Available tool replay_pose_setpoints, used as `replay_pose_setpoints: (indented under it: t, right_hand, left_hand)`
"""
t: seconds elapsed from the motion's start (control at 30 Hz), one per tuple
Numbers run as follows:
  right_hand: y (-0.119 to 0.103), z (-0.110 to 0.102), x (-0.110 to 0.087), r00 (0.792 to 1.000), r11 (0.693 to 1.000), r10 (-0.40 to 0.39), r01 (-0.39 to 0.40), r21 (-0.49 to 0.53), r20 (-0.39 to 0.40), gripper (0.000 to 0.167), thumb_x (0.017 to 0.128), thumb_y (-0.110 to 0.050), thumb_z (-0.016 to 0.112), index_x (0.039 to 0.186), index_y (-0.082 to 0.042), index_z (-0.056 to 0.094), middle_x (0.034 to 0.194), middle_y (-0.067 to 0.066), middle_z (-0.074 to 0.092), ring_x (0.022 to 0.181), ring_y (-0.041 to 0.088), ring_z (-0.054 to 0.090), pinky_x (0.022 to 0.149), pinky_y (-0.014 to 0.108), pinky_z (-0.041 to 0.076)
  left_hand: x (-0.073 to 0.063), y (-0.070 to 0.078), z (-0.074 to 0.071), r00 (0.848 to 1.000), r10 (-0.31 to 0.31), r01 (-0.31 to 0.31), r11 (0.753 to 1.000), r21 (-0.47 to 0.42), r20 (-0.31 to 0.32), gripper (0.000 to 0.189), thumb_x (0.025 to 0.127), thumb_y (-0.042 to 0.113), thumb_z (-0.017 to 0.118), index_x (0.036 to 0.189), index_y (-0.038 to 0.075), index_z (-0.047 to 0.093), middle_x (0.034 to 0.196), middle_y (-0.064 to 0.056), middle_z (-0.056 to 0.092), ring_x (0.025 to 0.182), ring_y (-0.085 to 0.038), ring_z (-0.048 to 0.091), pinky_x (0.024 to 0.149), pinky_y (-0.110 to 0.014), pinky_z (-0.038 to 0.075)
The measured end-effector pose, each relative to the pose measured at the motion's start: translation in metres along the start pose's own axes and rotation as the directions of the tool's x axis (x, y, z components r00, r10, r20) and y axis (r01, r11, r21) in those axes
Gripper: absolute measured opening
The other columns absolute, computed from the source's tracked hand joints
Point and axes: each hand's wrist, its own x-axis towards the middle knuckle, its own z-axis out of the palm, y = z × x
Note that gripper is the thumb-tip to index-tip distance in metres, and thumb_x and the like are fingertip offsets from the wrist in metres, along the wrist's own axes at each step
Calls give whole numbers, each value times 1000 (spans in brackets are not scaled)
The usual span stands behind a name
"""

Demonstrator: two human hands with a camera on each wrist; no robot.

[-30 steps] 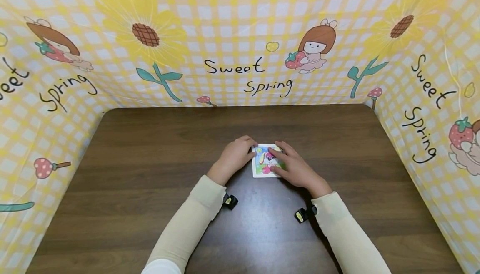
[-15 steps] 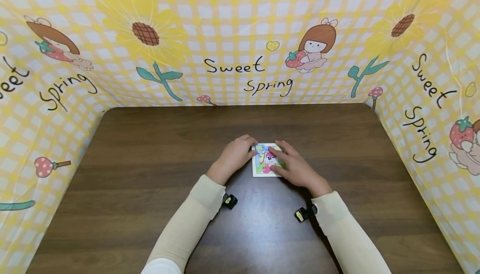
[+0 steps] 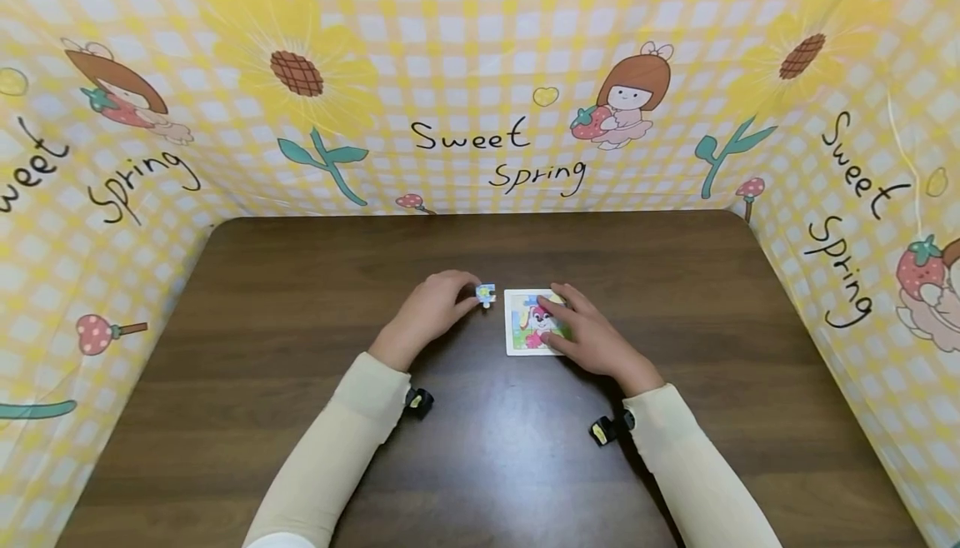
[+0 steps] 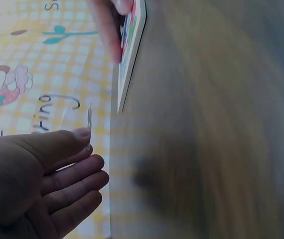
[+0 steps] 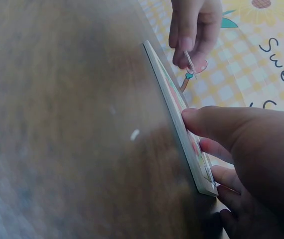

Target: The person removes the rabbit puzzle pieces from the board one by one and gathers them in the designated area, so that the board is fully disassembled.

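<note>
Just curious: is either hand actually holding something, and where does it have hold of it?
The left hand pinches a small puzzle piece by its edge; the right hand presses the puzzle board.

Bare table [image 3: 300, 281] around puzzle board [image 3: 525, 344]

Brown table, printed backdrop
A wood-grain table [image 3: 300, 415] sits walled on three sides by a yellow checked cloth [image 3: 465, 48] printed with sunflowers, cartoon girls, strawberries and "Sweet Spring".
</note>
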Motion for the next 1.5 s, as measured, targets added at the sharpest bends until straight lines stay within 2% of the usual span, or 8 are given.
replay_pose_setpoints:
  t: [0.2,0.3,0.6,0.77,0.9,1.07,1.27,1.5]
  right_hand:
    - [2,0,1,1000,1000,-3,3,-4,0,64,94,-32,66,150,-16,40,159,12,22,147,30,12,109,55,28]
    - [3,0,2,1000,1000,-5,5,-10,0,63,94,-32,65,150,-16,40,159,12,22,147,30,13,110,55,27]
    - [5,1,2,1000,1000,13,-13,0,4,63,95,-34,64,150,-19,39,159,9,21,147,27,11,112,53,25]
    - [3,3,3,1000,1000,2,-2,-2,7,63,95,-35,63,150,-19,39,159,9,21,147,29,11,111,53,25]
    - [3,3,4,1000,1000,0,0,-9,2,63,95,-35,63,151,-19,39,159,9,21,147,29,11,111,53,25]
    - [4,1,3,1000,1000,-13,13,-11,-8,64,94,-33,65,150,-17,40,159,11,22,147,31,12,111,55,26]
    - [4,-1,1,1000,1000,-8,8,0,-4,64,94,-32,66,150,-16,40,159,12,22,147,30,11,111,55,25]
    - [4,1,0,1000,1000,-15,15,5,-7,63,94,-33,65,150,-16,40,159,12,22,147,31,12,111,55,24]
  left_hand:
    - [-12,-24,-9,1000,-16,16,1000,-3,4,28,94,27,66,117,11,67,117,-6,66,109,-21,60,92,-42,49]
    - [-17,-30,-10,999,-32,32,999,2,14,28,94,27,67,117,11,68,116,-6,66,107,-22,61,90,-42,49]
    - [-12,-19,-6,999,22,-24,998,54,40,31,93,31,67,119,14,67,118,-4,65,109,-23,61,89,-44,50]
    - [-13,-22,-5,999,19,-22,998,65,43,31,93,30,67,118,13,67,118,-5,65,110,-23,61,90,-43,50]
    - [-20,-33,-10,1000,17,-18,999,48,23,29,93,28,68,117,12,68,118,-6,65,109,-24,61,91,-43,49]
    - [-36,-53,-19,1000,12,-12,1000,10,0,28,93,26,68,116,10,67,116,-7,66,109,-25,61,91,-44,48]
    - [-52,-77,-26,1000,-12,12,1000,17,-17,28,92,25,69,116,10,67,117,-7,65,110,-25,60,92,-45,47]
    - [-60,-90,-32,1000,-18,19,999,28,-23,30,92,24,69,118,9,66,121,-10,63,114,-28,58,94,-48,46]
